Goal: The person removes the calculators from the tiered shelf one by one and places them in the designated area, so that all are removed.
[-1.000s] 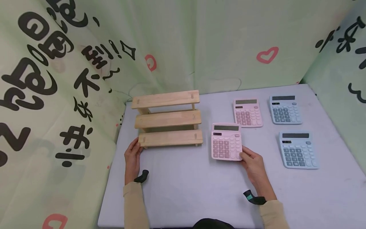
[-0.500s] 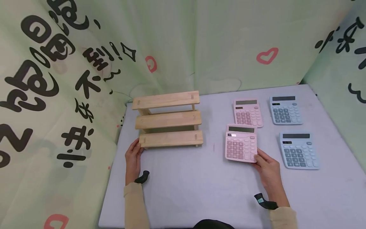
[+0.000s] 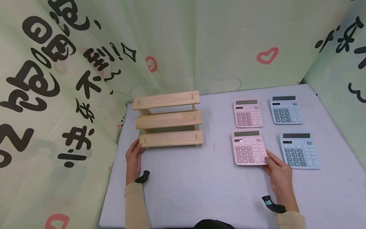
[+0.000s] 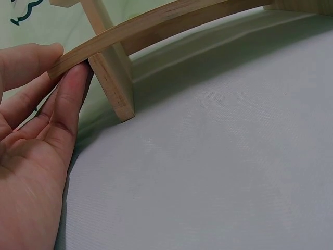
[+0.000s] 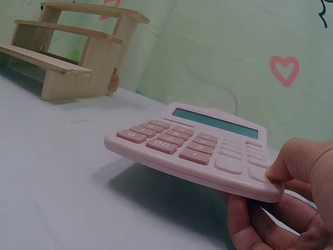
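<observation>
My right hand [image 3: 280, 178] pinches the lower right corner of a pink calculator [image 3: 249, 149], thumb on top and fingers beneath. In the right wrist view the near edge of that pink calculator [image 5: 197, 156] is raised, with a shadow on the cloth under it. At the left of the table stands a three-tier wooden shelf [image 3: 168, 120]. My left hand [image 3: 133, 160] grips the left end of its lowest board; the left wrist view has the thumb above that wooden board [image 4: 104, 44] and fingers below.
Another pink calculator [image 3: 248, 114] lies just behind the held one. Two blue calculators [image 3: 286, 110] lie in a column on the right, the nearer blue calculator [image 3: 299, 151] close to my right hand. A printed curtain [image 3: 223, 47] closes off the back of the white-covered table [image 3: 183, 190].
My right hand has carried the pink calculator rightward and a little nearer, to in front of the other pink one. The left hand and the shelf have stayed put.
</observation>
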A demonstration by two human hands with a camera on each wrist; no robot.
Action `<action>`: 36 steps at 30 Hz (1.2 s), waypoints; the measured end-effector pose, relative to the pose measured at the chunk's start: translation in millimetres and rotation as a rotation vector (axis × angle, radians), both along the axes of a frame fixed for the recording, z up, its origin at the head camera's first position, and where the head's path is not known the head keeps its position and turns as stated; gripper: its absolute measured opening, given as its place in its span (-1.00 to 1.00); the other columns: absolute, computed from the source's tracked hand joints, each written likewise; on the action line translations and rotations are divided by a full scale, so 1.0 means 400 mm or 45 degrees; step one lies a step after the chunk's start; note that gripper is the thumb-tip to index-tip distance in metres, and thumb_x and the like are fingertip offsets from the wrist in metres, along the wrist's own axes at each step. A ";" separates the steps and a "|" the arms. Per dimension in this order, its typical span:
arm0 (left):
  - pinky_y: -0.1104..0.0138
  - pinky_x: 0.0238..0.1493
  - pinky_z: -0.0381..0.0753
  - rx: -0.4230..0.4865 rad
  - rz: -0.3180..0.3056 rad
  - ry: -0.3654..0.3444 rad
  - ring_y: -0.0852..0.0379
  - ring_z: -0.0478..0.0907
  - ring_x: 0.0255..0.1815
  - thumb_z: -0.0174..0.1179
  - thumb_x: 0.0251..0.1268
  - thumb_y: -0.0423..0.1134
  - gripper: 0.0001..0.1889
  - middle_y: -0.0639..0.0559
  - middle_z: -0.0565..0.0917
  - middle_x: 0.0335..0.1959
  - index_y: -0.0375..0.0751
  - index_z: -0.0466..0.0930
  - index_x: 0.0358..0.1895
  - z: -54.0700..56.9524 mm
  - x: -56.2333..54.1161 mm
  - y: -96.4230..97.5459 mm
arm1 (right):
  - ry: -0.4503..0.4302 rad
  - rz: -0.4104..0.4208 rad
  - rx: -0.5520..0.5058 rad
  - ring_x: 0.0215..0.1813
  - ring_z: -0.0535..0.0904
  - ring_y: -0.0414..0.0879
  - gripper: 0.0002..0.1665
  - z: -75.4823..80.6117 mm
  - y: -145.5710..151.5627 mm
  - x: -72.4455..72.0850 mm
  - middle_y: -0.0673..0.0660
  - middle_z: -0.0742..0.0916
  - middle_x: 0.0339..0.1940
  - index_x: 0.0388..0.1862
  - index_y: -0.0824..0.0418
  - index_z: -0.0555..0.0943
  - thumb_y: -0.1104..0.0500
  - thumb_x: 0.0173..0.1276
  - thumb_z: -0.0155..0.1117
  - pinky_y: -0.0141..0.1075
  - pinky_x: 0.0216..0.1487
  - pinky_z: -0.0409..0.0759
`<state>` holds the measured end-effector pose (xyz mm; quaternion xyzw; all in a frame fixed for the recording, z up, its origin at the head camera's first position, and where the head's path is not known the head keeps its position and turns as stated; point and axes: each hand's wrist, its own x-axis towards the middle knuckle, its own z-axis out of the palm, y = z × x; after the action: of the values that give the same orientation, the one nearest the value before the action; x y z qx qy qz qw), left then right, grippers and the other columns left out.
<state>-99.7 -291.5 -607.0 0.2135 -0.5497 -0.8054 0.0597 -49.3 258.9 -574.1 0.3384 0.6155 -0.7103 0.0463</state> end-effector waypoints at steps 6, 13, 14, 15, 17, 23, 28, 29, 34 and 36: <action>0.49 0.22 0.61 -0.011 0.009 -0.005 0.17 0.55 0.28 0.13 0.61 -0.31 -0.51 -0.01 0.49 0.35 -0.29 0.39 0.50 -0.001 0.000 0.001 | 0.011 -0.047 -0.037 0.01 0.67 -0.40 -0.39 0.005 0.018 0.007 0.04 0.40 0.66 0.55 -0.02 0.45 0.00 0.57 0.25 -0.60 -0.08 0.66; 0.48 0.23 0.61 -0.012 0.014 -0.007 0.17 0.56 0.28 0.16 0.59 -0.28 -0.50 -0.01 0.50 0.36 -0.28 0.40 0.50 -0.003 -0.003 0.006 | 0.003 -0.098 -0.017 -0.04 0.70 -0.40 -0.40 0.018 0.031 0.009 0.01 0.47 0.61 0.51 -0.04 0.50 -0.02 0.53 0.31 -0.59 -0.10 0.67; 0.48 0.23 0.61 -0.009 0.014 -0.004 0.17 0.56 0.28 0.16 0.59 -0.29 -0.50 -0.01 0.49 0.36 -0.29 0.39 0.50 -0.004 -0.003 0.005 | -0.003 -0.109 -0.013 -0.05 0.70 -0.40 -0.40 0.019 0.032 0.009 0.01 0.48 0.61 0.50 -0.05 0.51 -0.02 0.52 0.32 -0.59 -0.10 0.67; 0.48 0.23 0.61 -0.009 0.013 -0.005 0.18 0.56 0.28 0.16 0.59 -0.28 -0.49 -0.01 0.49 0.36 -0.29 0.39 0.51 -0.004 -0.003 0.005 | -0.009 -0.116 -0.011 -0.05 0.70 -0.40 -0.39 0.019 0.034 0.009 0.01 0.47 0.61 0.50 -0.04 0.51 -0.02 0.52 0.32 -0.59 -0.10 0.67; 0.48 0.22 0.62 -0.005 0.017 -0.005 0.18 0.57 0.26 0.16 0.59 -0.29 -0.50 -0.01 0.51 0.35 -0.30 0.40 0.50 -0.004 -0.004 0.004 | -0.027 -0.133 -0.009 -0.06 0.70 -0.40 -0.39 0.019 0.035 0.012 0.01 0.47 0.62 0.50 -0.04 0.51 -0.03 0.51 0.33 -0.59 -0.12 0.67; 0.49 0.22 0.62 0.002 0.008 0.024 0.18 0.57 0.26 0.16 0.59 -0.29 -0.49 -0.02 0.50 0.35 -0.32 0.38 0.50 0.000 -0.005 0.004 | -0.062 -0.167 0.020 -0.04 0.69 -0.41 -0.38 0.015 0.033 0.019 0.02 0.46 0.62 0.49 -0.03 0.53 -0.03 0.49 0.36 -0.59 -0.12 0.67; 0.49 0.22 0.61 0.031 0.015 0.019 0.17 0.56 0.26 0.16 0.59 -0.30 -0.49 -0.02 0.49 0.36 -0.31 0.38 0.51 0.002 0.000 0.002 | -0.092 -0.174 0.099 -0.11 0.69 -0.44 -0.39 0.015 0.027 0.022 0.06 0.48 0.61 0.49 0.01 0.53 -0.02 0.50 0.35 -0.60 -0.16 0.67; 0.49 0.22 0.61 0.024 0.012 0.014 0.18 0.56 0.26 0.15 0.59 -0.29 -0.49 -0.02 0.49 0.35 -0.31 0.38 0.51 0.003 0.001 0.000 | -0.101 -0.173 0.124 -0.15 0.70 -0.44 -0.39 0.014 0.024 0.023 0.08 0.49 0.60 0.49 0.03 0.53 -0.01 0.51 0.34 -0.59 -0.19 0.67; 0.49 0.23 0.60 0.030 0.009 0.012 0.18 0.55 0.26 0.13 0.60 -0.30 -0.49 -0.02 0.48 0.36 -0.32 0.37 0.51 0.000 -0.001 -0.004 | -0.137 -0.126 0.306 -0.33 0.71 -0.47 -0.42 0.012 0.016 0.027 0.19 0.51 0.57 0.50 0.08 0.51 0.01 0.56 0.27 -0.56 -0.27 0.69; 0.48 0.23 0.60 0.040 0.013 0.011 0.18 0.55 0.26 0.13 0.60 -0.32 -0.51 -0.02 0.49 0.35 -0.32 0.38 0.50 -0.002 -0.002 0.000 | -0.151 -0.079 0.402 -0.38 0.69 -0.50 -0.42 0.014 0.018 0.029 0.23 0.52 0.55 0.50 0.10 0.50 0.00 0.58 0.24 -0.55 -0.29 0.69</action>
<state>-100.6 -291.6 -607.8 0.2137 -0.5357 -0.8145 0.0630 -37.5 266.1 -568.7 0.4015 0.7050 -0.5846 0.0067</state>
